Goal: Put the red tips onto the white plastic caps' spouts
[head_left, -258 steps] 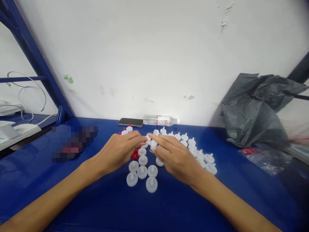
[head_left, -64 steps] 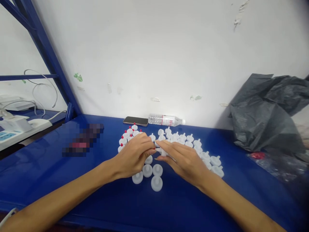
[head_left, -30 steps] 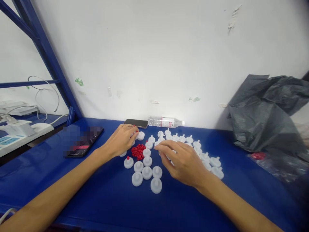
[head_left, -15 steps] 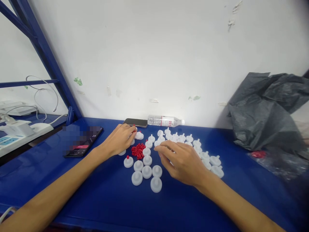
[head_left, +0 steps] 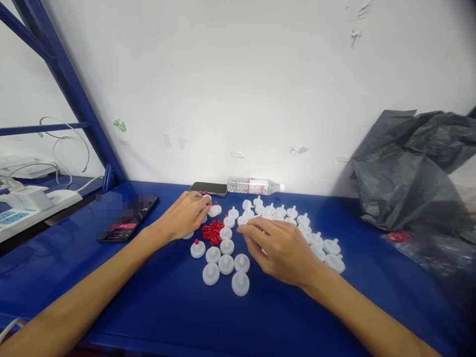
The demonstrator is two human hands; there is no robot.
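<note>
My left hand (head_left: 188,214) is at the left group of pieces, its fingers curled and pressed together on a white round cap with a red-tipped spout (head_left: 207,196). The palm side is hidden. Right beside its fingertips stands another red-tipped white cap (head_left: 214,210). My right hand (head_left: 278,248) hovers palm down over the right side, fingers bent with a gap between thumb and forefinger, and nothing shows in it. Behind it spread several plain white spouted caps (head_left: 292,212). Small red tips (head_left: 212,232) lie heaped between the hands. Nearer me are several white caps (head_left: 226,265) and one red-tipped cap (head_left: 198,249).
A clear plastic bottle (head_left: 256,186) lies along the wall beside a phone (head_left: 208,188). Another phone (head_left: 128,223) lies at the left. A dark plastic bag (head_left: 409,168) and a clear bag (head_left: 439,253) are at the right. A power strip (head_left: 44,206) sits far left.
The red tip seen at my left fingertips no longer shows there, and the cap beside them has shifted slightly. My right hand has hardly moved.
</note>
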